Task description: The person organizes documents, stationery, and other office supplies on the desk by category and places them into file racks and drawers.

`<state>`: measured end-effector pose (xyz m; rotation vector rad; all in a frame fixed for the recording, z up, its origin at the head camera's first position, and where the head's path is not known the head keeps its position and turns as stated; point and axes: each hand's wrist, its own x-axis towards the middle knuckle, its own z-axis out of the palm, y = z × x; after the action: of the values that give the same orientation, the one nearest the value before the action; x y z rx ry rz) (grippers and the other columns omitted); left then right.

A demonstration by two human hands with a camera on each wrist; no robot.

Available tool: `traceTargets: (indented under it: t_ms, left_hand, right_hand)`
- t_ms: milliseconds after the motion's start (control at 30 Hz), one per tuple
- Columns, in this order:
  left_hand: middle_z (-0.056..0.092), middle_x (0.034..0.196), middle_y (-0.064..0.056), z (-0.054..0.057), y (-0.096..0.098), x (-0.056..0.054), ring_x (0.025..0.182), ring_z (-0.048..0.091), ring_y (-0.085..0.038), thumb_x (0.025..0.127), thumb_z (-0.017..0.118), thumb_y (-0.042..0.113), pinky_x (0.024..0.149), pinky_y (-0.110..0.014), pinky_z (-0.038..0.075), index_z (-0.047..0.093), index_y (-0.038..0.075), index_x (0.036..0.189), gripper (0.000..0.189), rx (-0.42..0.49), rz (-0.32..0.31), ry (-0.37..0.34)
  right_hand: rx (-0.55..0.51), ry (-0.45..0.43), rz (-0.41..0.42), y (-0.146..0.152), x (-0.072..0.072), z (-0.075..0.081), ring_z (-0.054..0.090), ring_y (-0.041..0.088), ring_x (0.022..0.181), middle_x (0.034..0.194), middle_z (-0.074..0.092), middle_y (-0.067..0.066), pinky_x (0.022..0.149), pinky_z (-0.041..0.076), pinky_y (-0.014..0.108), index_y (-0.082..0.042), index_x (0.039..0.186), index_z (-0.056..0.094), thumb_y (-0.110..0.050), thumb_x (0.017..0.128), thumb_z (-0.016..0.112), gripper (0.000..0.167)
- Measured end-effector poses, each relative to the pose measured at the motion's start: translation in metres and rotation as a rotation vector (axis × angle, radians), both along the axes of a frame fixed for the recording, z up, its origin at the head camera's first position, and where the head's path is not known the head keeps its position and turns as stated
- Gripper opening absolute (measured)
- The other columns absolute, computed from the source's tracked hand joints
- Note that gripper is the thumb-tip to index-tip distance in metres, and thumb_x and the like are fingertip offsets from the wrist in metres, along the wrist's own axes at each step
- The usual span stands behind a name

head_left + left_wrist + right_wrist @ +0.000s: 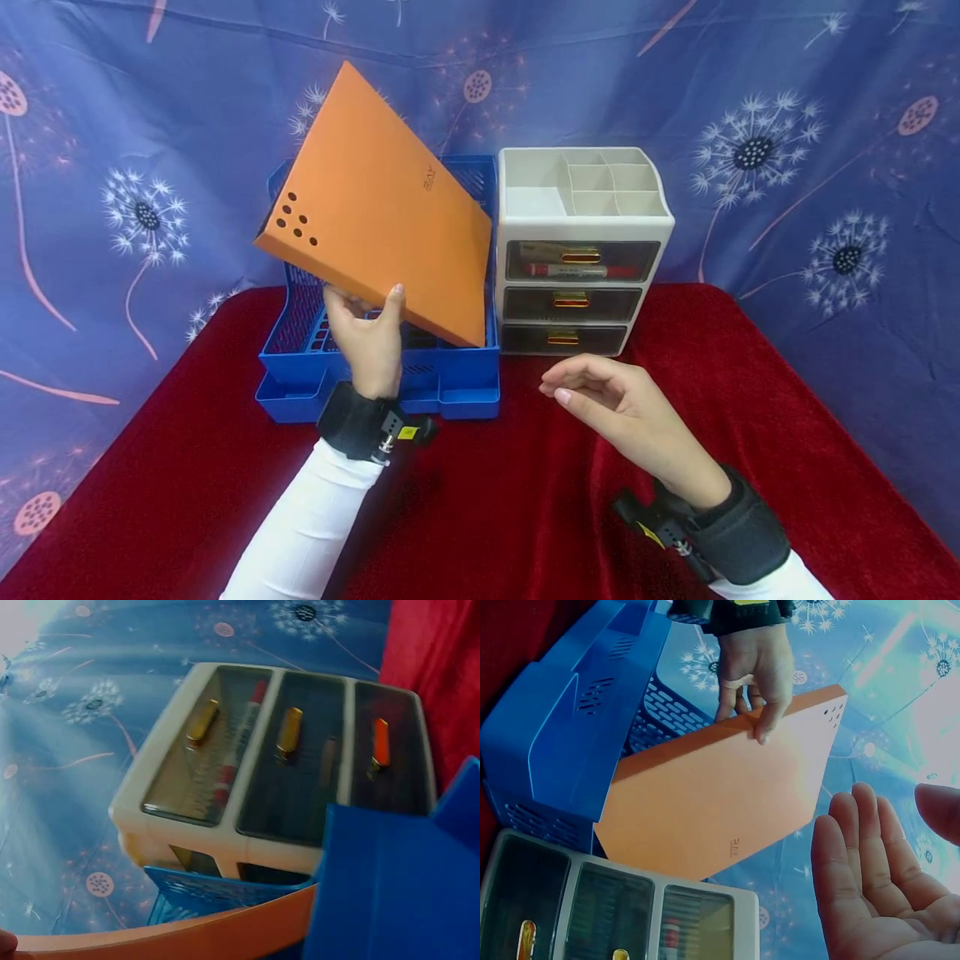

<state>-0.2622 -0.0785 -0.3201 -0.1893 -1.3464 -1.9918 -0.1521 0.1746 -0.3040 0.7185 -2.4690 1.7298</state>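
My left hand (367,337) pinches the lower edge of an orange file box (390,208), thumb on its front face and fingers behind. The file box tilts, its row of dark holes raised at the left and its lower right corner down inside the blue desktop rack (375,362). In the right wrist view the same grip on the orange file box (720,795) shows from the side. My right hand (618,408) hovers over the cloth in front of the drawer unit, holding nothing, fingers relaxed. Its palm and fingers (881,870) show at the right of the right wrist view.
Right beside the rack stands a white drawer unit (585,225) with three dark drawers, gold handles and an open divided top. A red-and-white marker (577,271) lies in its top drawer. Dark red cloth (540,500) covers the table; a blue dandelion-print curtain (570,67) hangs behind.
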Motion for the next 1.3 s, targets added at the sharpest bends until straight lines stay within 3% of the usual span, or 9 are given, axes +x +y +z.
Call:
traceTargets:
  t_ms: [167,467,633,1067,1167,1300]
  left_hand:
    - [0.052,0.11,-0.009,-0.006,0.004,0.0,0.099,0.055,-0.026,0.081,0.068,-0.006,0.076,-0.037,0.054,0.041,0.003,0.122,0.05,-0.035,0.027,-0.021]
    - [0.05,0.117,-0.011,-0.009,0.013,0.004,0.108,0.055,-0.025,0.081,0.068,-0.004,0.075,-0.038,0.054,0.039,0.008,0.129,0.058,-0.023,-0.074,-0.041]
    - [0.049,0.118,-0.011,-0.012,0.016,0.004,0.108,0.052,-0.026,0.08,0.068,-0.005,0.076,-0.04,0.053,0.04,0.008,0.13,0.059,-0.041,-0.079,-0.06]
    - [0.049,0.121,-0.009,-0.015,0.019,0.003,0.111,0.054,-0.021,0.082,0.07,0.001,0.081,-0.039,0.052,0.041,0.012,0.131,0.058,-0.082,-0.115,-0.178]
    - [0.05,0.119,-0.012,-0.017,0.022,0.0,0.109,0.054,-0.024,0.08,0.07,-0.002,0.081,-0.041,0.052,0.043,0.007,0.128,0.056,-0.074,-0.103,-0.172]
    - [0.052,0.117,-0.011,-0.019,0.025,-0.002,0.109,0.054,-0.022,0.081,0.071,0.002,0.082,-0.04,0.051,0.043,0.008,0.126,0.053,-0.124,-0.094,-0.219]
  right_hand:
    - [0.001,-0.008,-0.007,-0.001,-0.001,0.0,0.065,0.019,0.097,0.104,0.067,0.004,0.082,0.051,0.028,-0.006,0.11,0.063,-0.007,0.091,0.06,0.019]
    - [-0.01,0.002,0.012,-0.003,-0.003,-0.001,0.065,0.019,0.096,0.104,0.068,0.005,0.082,0.051,0.028,-0.005,0.109,0.063,-0.005,0.091,0.06,0.019]
    - [-0.02,0.004,0.028,-0.004,-0.005,-0.003,0.065,0.019,0.097,0.104,0.067,0.006,0.082,0.051,0.028,-0.005,0.109,0.063,-0.005,0.091,0.059,0.019]
    - [-0.014,0.007,0.049,-0.005,-0.005,-0.002,0.065,0.02,0.097,0.103,0.067,0.004,0.083,0.051,0.028,-0.007,0.109,0.063,-0.005,0.091,0.059,0.018]
    - [-0.009,0.013,0.051,-0.005,-0.005,-0.002,0.065,0.02,0.097,0.103,0.067,0.003,0.083,0.051,0.028,-0.007,0.108,0.063,-0.005,0.091,0.059,0.018]
    - [-0.002,0.014,0.049,-0.004,-0.004,-0.001,0.065,0.02,0.097,0.103,0.067,0.002,0.083,0.051,0.028,-0.007,0.108,0.063,-0.006,0.091,0.059,0.018]
